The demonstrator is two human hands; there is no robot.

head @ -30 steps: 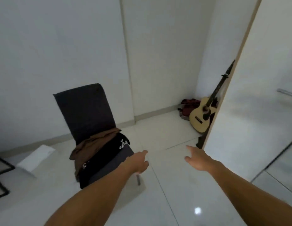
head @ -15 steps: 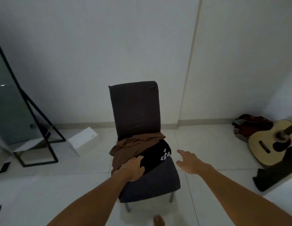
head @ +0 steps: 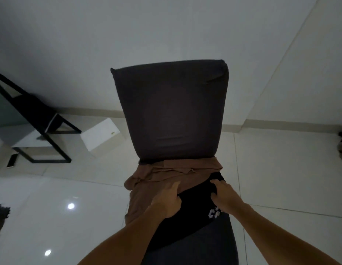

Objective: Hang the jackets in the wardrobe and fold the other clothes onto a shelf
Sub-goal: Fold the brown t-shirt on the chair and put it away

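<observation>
Item in hand: one black soft-knit garment with a white printed motif point(head: 187, 211), lying across the seat of a dark grey fabric-covered chair point(head: 171, 115) and taken along its far edge. Left hand point(head: 166, 200): grip closed, fingers curled into the black cloth at its left part, with one finger reaching forward onto the brown cloth beyond. Right hand point(head: 224, 197): grip closed likewise, fingers bunching the same edge to the right of the left grip, just above the white print. Beneath and beyond both grips: one brown thin drapey garment point(head: 160, 176), rumpled against the foot of the chair back and spilling over the seat edge to the left of the left grip. Handling, as judged: both pieces light, limp and shapeless, not fragile, not slippery; the black one will sag between the two grips and may drag the brown one with it, since they overlap. Best hold is judged to be at shoulders or waistband, well spread; whether either piece is a jacket cannot be told here. Count: garments, two; chairs, one; hands, two. Also present, well to the left of the grips: one black-framed leaning mirror point(head: 32, 119) and one white flat box point(head: 101, 134) on the pale glossy tiled floor point(head: 74, 226).
</observation>
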